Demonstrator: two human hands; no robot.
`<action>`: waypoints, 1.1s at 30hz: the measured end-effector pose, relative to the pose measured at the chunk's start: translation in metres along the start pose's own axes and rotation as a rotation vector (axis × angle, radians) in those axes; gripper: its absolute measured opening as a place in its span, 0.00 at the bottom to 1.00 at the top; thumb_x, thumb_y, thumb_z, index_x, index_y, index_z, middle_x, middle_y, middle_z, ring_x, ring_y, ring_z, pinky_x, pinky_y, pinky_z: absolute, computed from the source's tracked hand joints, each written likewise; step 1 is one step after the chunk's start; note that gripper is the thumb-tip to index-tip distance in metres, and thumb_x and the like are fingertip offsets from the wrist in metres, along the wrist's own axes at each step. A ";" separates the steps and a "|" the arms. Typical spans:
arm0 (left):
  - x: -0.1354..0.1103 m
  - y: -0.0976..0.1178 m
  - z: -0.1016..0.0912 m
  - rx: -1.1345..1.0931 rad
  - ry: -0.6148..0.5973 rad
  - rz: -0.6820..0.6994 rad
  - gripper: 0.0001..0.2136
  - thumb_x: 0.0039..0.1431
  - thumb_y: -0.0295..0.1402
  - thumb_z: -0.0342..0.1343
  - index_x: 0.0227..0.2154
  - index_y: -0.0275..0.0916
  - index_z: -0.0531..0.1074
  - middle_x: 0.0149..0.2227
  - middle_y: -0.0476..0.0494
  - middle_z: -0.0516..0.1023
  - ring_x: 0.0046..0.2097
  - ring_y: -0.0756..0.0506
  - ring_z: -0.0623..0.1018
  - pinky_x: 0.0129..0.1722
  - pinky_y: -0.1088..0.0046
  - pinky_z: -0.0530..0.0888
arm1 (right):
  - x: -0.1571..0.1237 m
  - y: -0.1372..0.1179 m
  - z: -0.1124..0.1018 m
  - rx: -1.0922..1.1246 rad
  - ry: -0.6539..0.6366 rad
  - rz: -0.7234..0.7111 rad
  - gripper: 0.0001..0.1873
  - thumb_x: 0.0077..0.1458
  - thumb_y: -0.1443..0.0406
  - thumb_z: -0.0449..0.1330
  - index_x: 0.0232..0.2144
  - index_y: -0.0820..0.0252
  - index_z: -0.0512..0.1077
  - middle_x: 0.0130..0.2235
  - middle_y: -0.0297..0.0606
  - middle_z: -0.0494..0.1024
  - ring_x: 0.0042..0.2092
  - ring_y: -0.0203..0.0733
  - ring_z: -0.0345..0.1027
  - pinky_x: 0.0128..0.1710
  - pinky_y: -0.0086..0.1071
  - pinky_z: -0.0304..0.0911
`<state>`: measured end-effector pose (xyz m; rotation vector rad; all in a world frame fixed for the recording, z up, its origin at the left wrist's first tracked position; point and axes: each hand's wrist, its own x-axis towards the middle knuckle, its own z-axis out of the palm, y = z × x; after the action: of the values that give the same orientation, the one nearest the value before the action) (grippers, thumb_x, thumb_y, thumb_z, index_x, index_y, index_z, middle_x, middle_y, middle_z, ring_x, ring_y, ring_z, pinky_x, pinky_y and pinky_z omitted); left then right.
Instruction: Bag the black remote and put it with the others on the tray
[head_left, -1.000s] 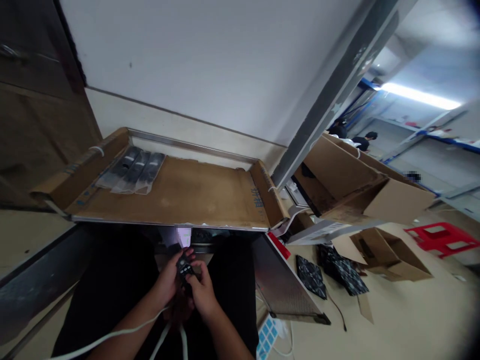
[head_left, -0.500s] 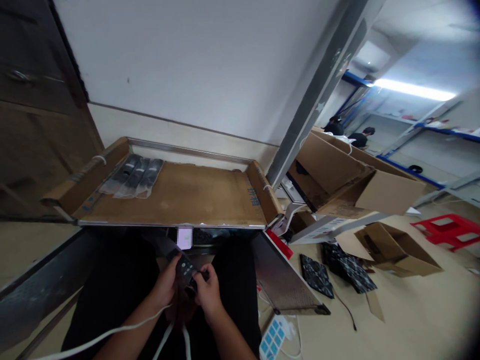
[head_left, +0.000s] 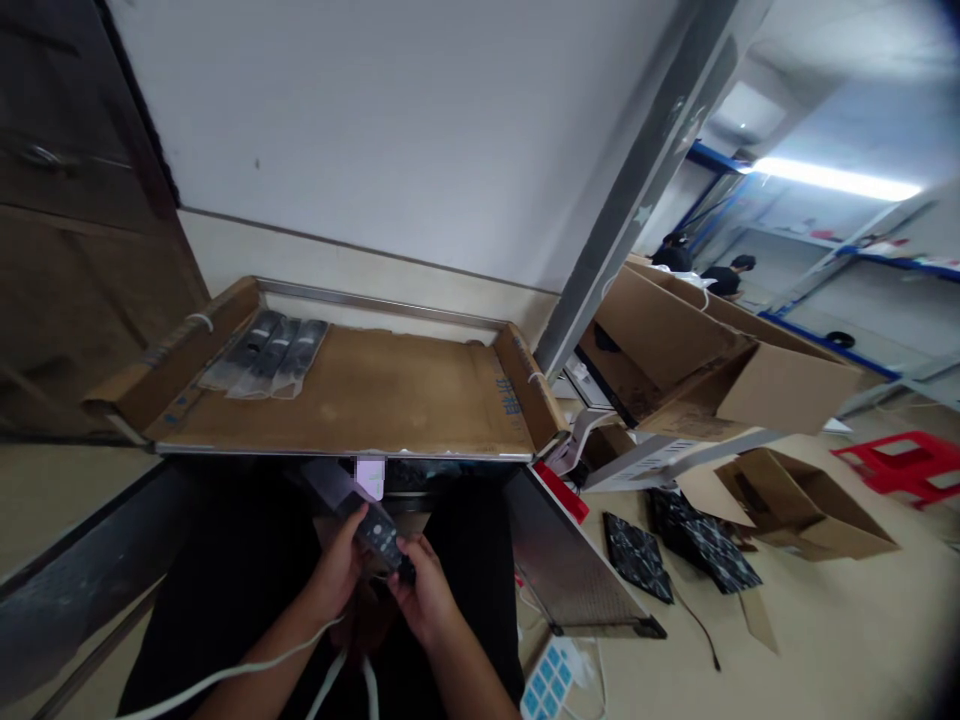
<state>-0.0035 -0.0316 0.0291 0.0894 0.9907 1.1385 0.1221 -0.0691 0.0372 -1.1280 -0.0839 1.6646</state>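
A dark remote control [head_left: 384, 540] with pale buttons is between my two hands, low over my lap. My left hand [head_left: 339, 568] grips its left side, thumb on top. My right hand [head_left: 426, 588] pinches the lower right end between thumb and fingers. From the remote's upper end a clear plastic sleeve [head_left: 328, 482] stretches toward the table's front edge; how far it covers the remote is hard to tell. On the cardboard-lined table [head_left: 420, 390] ahead lie three similar dark items in clear sleeves [head_left: 279, 352], side by side at the left.
Cardboard side walls [head_left: 525, 375] border the table. Open metal doors [head_left: 574, 560] flank my legs. A white cable [head_left: 247, 668] crosses my left forearm. To the right are large cartons [head_left: 675, 350], black patterned bags [head_left: 637, 555], a power strip [head_left: 551, 680] and a red stool [head_left: 900, 465].
My right hand has shifted slightly right and down, its thumb now over the remote's lower end. The remote's lower end has moved right. The view has turned very slightly.
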 end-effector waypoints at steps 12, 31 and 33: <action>0.000 0.016 0.005 -0.079 0.083 0.077 0.08 0.57 0.25 0.59 0.40 0.34 0.78 0.35 0.44 0.84 0.33 0.47 0.83 0.35 0.73 0.79 | 0.009 0.005 -0.002 -0.180 0.124 -0.167 0.34 0.32 0.46 0.77 0.28 0.56 0.62 0.27 0.27 0.72 0.28 0.34 0.67 0.22 0.24 0.58; 0.006 0.019 0.002 -0.064 0.084 0.065 0.10 0.66 0.31 0.54 0.45 0.34 0.77 0.40 0.40 0.84 0.38 0.44 0.84 0.37 0.71 0.79 | 0.011 0.004 0.002 -0.234 0.158 -0.089 0.33 0.41 0.38 0.70 0.33 0.59 0.70 0.26 0.31 0.72 0.23 0.33 0.64 0.17 0.22 0.47; 0.005 0.018 0.003 -0.047 0.091 0.061 0.09 0.65 0.29 0.55 0.44 0.33 0.77 0.40 0.40 0.85 0.39 0.45 0.84 0.38 0.71 0.79 | 0.012 0.004 0.002 -0.217 0.159 -0.087 0.34 0.42 0.37 0.69 0.34 0.59 0.70 0.25 0.31 0.72 0.22 0.33 0.63 0.16 0.22 0.46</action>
<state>-0.0140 -0.0183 0.0375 0.0305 1.0469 1.2303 0.1180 -0.0608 0.0285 -1.3965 -0.2130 1.5094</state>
